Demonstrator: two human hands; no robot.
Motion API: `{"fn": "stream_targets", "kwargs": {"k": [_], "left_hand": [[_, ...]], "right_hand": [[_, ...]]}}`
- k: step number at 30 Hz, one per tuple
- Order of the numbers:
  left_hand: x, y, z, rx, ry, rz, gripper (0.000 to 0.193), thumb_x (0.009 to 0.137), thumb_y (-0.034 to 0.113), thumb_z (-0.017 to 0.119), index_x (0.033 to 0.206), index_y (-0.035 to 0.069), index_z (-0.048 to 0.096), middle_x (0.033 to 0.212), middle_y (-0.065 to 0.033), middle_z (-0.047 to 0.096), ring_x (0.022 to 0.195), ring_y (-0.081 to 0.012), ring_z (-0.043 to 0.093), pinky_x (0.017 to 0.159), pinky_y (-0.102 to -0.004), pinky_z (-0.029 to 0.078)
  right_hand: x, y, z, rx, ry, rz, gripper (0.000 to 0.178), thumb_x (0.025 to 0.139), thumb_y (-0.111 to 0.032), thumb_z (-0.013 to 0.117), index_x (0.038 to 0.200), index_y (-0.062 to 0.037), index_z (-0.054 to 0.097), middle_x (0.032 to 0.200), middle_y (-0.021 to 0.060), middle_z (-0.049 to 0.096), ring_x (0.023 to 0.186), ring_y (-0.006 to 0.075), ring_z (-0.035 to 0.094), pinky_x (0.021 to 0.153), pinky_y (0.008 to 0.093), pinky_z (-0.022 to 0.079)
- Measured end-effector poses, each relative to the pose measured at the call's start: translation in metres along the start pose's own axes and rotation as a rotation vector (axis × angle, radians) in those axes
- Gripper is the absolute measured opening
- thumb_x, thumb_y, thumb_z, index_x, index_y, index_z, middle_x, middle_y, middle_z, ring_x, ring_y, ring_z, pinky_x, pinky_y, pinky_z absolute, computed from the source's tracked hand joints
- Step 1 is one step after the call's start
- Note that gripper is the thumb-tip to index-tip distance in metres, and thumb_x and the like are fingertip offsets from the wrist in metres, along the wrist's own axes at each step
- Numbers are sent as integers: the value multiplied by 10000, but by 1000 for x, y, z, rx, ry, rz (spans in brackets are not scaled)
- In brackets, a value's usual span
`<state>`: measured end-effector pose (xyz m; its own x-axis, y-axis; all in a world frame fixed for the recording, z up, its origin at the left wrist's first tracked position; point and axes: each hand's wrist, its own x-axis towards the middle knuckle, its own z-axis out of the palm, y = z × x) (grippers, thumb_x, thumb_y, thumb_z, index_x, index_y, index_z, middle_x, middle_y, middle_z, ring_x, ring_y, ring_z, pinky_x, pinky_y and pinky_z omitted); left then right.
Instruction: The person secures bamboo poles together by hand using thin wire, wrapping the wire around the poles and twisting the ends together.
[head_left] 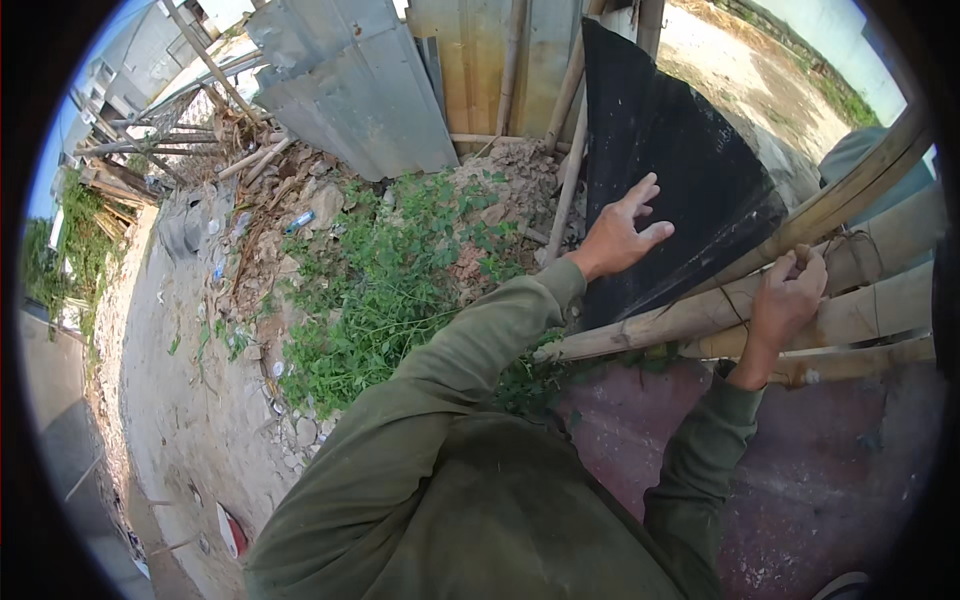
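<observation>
Hands we see: two, the left hand [617, 236] and the right hand [786, 300]
Black sheets we count: one black sheet [680, 170]
Bamboo poles by our hands: about four bamboo poles [850, 270]
Corrugated metal sheets: at least two corrugated metal sheets [355, 85]

Your left hand [618, 238] lies flat on the sheet panel [690, 170], which leans behind the bamboo poles [860, 300]; your right hand [787, 300] sits on those poles, right of the left hand. Weeds [380, 280] and rubble [500, 170] lie left of the panel, with corrugated metal sheets [350, 80] standing behind them.
</observation>
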<state>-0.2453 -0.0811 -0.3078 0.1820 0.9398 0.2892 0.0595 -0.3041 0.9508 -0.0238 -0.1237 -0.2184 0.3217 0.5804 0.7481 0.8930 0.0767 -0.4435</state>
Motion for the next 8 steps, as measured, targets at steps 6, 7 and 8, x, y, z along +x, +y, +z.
{"fn": "stream_targets", "kwargs": {"k": [6,7,8], "left_hand": [[-135,-133,-82,93,126,-407,748,919,203,677,1495,-42,267,1424,-276,452,1239,-312,554,997,-386,490],[-177,-173,-103,137,143,-439,744,919,209,676,1493,-40,274,1424,-283,449,1248,-330,548,1008,-393,486],[-184,-181,-93,125,121,-462,744,919,209,676,1493,-40,274,1424,-283,449,1248,-330,548,1008,-393,486]], "right_hand": [[4,9,-7,-66,60,-14,163,855,-60,595,1012,-19,613,949,153,595,850,302,613,753,407,493],[3,8,-6,-32,70,-17,167,853,-60,597,1014,-21,615,949,152,594,854,306,613,753,409,494],[0,14,-8,-56,57,-22,170,854,-59,598,1020,-29,621,978,154,591,863,304,613,757,408,497]]}}
